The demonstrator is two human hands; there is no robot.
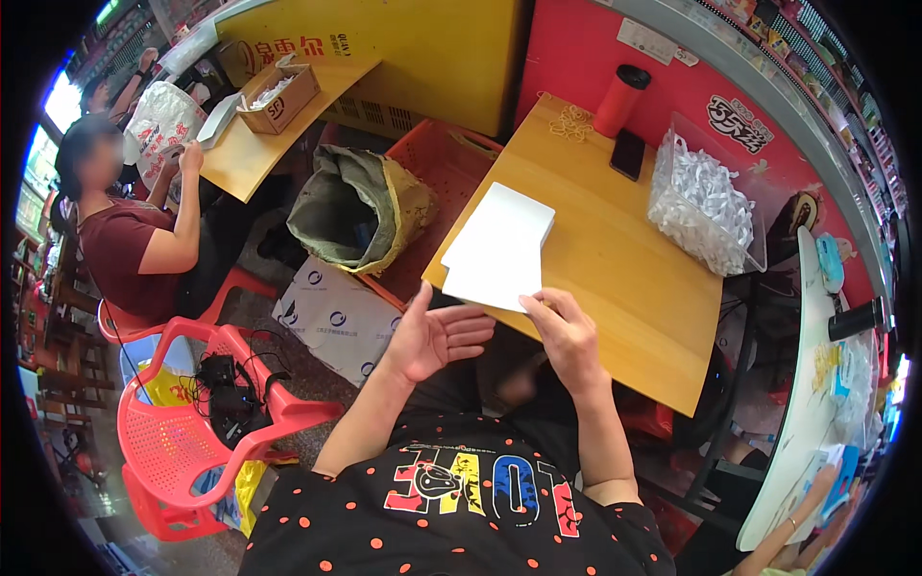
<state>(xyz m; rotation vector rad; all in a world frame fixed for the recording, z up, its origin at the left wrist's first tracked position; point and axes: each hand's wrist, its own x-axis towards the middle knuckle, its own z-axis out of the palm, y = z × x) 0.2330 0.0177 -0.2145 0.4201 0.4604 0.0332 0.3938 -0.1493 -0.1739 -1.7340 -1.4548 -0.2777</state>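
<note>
Right hand (567, 336) pinches white paper sheets (499, 248); left hand (430, 338) spread, left of pinch. Light hold prolly avoids creases.

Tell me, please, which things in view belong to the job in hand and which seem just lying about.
Belonging to the job:
white sheets, pinched by the right hand, with the left hand open nearby;
perhaps the heaped white strips.

Apparently just lying about:
red tumbler;
black phone;
black cables on the red chair.
</note>
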